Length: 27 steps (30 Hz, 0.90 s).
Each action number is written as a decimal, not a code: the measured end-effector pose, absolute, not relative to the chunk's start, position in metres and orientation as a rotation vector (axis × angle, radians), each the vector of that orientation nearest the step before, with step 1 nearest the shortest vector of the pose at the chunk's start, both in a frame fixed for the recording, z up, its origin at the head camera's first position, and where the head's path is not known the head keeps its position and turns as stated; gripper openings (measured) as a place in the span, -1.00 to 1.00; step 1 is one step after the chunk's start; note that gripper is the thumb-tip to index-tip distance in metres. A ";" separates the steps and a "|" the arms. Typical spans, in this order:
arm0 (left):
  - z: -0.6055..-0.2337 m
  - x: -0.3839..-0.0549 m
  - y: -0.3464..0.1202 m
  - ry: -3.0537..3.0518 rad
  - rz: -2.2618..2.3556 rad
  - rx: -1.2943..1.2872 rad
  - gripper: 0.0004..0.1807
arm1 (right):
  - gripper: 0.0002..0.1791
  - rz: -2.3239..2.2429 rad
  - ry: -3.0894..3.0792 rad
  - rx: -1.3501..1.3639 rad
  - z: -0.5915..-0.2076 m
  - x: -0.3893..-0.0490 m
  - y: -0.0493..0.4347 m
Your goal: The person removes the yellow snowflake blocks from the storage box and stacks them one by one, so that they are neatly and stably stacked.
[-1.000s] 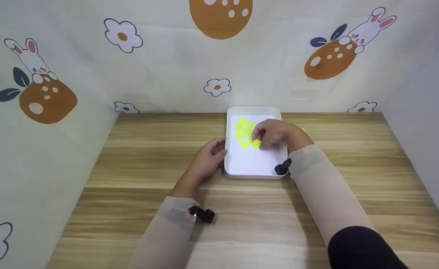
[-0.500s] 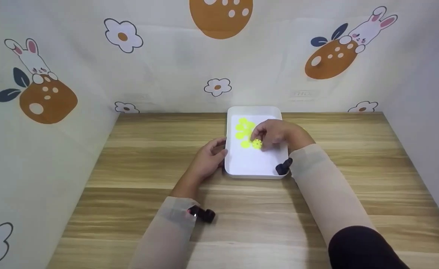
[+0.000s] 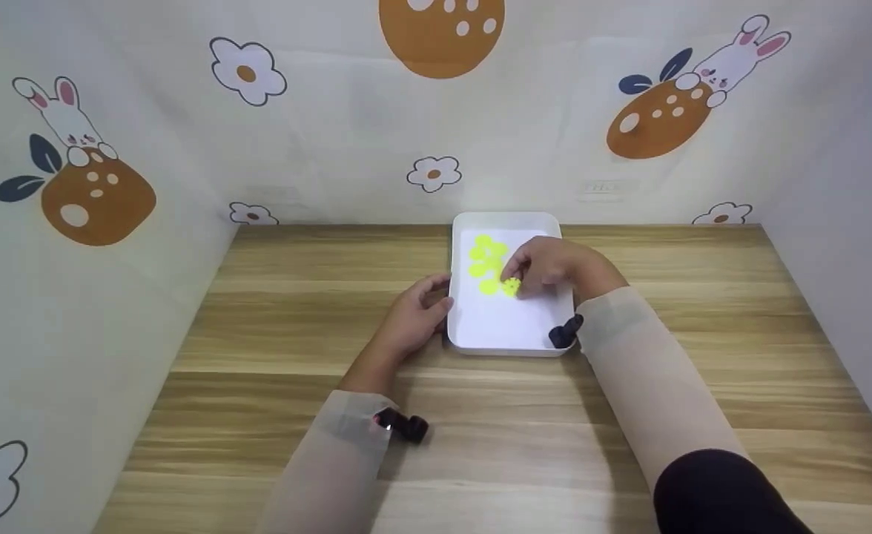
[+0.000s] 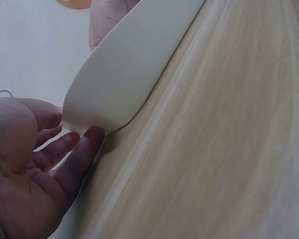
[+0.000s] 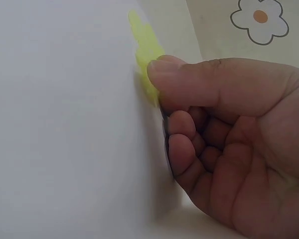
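A white tray (image 3: 506, 326) stands on the wooden table. Several flat yellow discs (image 3: 486, 256) lie in its upper left part, partly overlapping. My right hand (image 3: 551, 263) is over the tray and pinches a small yellow notched disc (image 3: 512, 287) with thumb and fingers, close to the other discs. In the right wrist view the thumb lies on the yellow notched disc (image 5: 148, 55), seen nearly edge-on. My left hand (image 3: 414, 315) rests against the tray's left side. Its fingertips touch the outer wall of the tray (image 4: 119, 74) in the left wrist view.
Wooden tabletop (image 3: 295, 311) surrounds the tray. A pale cloth backdrop (image 3: 347, 148) with printed rabbits, oranges and flowers rises right behind the tray. A small black camera (image 3: 566, 331) on the right wrist overlaps the tray's lower right corner.
The notched disc has tilted slightly in my right fingers. A yellow spot seen beside the right wrist a second ago is no longer visible. My left hand stays in place at the tray.
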State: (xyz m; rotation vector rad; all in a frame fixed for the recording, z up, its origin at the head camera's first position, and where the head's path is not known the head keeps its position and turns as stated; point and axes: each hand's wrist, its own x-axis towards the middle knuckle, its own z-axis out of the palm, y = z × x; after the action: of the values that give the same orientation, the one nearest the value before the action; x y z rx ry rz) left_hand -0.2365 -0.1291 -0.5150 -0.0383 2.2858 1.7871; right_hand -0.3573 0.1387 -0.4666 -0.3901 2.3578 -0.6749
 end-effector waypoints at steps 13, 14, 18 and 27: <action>-0.514 -0.236 -0.129 2.289 1.787 -0.037 -0.45 | -0.50 -0.663 2.299 -0.416 -0.465 -0.357 0.139; -0.515 -0.236 -0.130 2.289 1.788 -0.037 -0.45 | -0.50 -0.664 2.299 -0.423 -0.465 -0.357 0.139; -0.515 -0.236 -0.130 2.290 1.788 -0.042 -0.46 | -0.51 -0.666 2.309 -0.463 -0.466 -0.357 0.139; -0.515 -0.234 -0.130 2.298 1.803 -0.002 -0.45 | -0.62 -0.651 2.368 -0.493 -0.469 -0.358 0.140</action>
State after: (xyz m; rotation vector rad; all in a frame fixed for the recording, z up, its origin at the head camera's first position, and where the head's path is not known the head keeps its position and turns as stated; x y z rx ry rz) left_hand -0.2341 -0.1297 -0.5147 -0.0016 2.2985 1.8033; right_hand -0.3579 0.1401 -0.4691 -0.4928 2.3682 -0.6508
